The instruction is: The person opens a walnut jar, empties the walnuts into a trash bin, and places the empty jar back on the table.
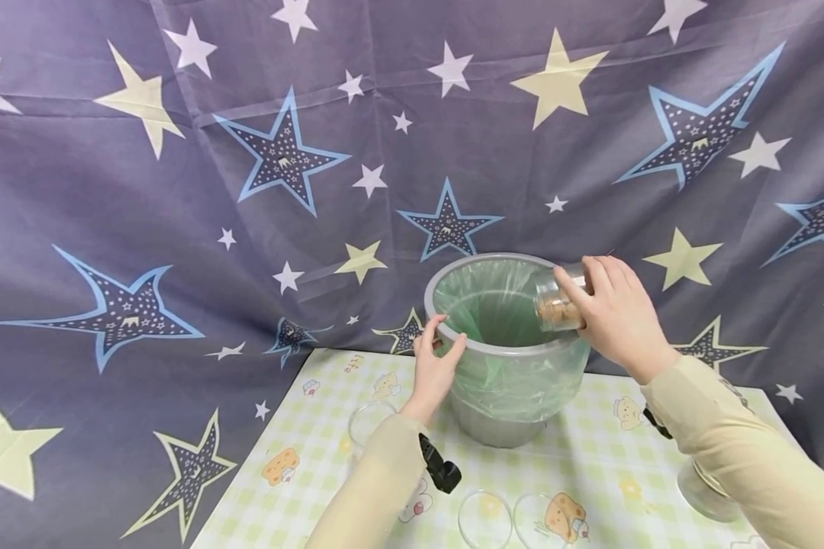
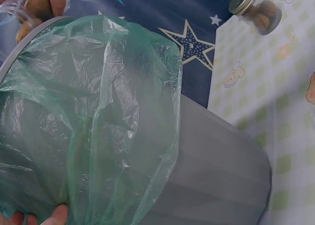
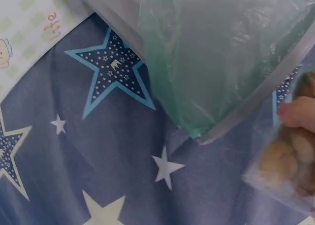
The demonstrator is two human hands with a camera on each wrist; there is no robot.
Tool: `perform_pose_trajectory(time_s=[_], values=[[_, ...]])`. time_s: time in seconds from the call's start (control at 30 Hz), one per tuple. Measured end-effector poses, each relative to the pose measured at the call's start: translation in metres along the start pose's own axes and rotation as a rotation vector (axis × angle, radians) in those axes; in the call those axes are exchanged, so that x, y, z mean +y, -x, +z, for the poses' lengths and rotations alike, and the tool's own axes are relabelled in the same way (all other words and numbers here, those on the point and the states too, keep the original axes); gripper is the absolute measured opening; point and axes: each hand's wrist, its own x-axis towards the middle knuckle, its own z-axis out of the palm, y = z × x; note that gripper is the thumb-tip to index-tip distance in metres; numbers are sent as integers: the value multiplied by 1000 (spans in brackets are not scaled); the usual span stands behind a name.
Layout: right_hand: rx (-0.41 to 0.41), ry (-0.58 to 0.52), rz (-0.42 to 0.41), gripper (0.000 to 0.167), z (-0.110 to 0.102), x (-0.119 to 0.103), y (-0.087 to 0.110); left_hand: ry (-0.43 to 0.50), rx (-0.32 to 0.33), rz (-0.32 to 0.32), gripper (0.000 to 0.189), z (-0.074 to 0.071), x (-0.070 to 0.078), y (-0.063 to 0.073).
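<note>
A grey trash bin [image 1: 501, 433] stands on the table, lined with a green translucent bag [image 1: 515, 385] folded over its rim. My left hand [image 1: 434, 374] grips the rim at the near left, thumb and fingers bent around the edge. In the left wrist view its fingertips [image 2: 58, 215] lie against the bag. With my right hand [image 1: 618, 313] I hold a clear jar [image 1: 548, 303] tipped sideways, its mouth over the bin's right side. Round brown nut-like pieces [image 3: 278, 161] sit inside the jar, partly covered by my fingers.
A second jar [image 2: 263, 18] with a gold lid and brown pieces stands right of the bin, partly behind my right sleeve in the head view. Clear round outlines, such as one ring [image 1: 461, 520], lie on the checked tablecloth [image 1: 302, 457]. A starry curtain [image 1: 199, 191] hangs behind.
</note>
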Motion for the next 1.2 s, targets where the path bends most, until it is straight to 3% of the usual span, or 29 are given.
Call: perform_pose_trajectory(time_s=[0.27,0.6,1.0,1.2], values=[[-17,-32,57,80,0,1,1,10,-5,2,49,-1,1,1],[-85,-43,91,97,3,-5,2,2,2,19,46,-1,-3,-1],[-15,-53,31,94,3,-4,-2,-4,0,29,45,-2,-4,-2],[-5,-26,-83,70,3,0,-6,-5,-2,24,46,-3,-5,-1]])
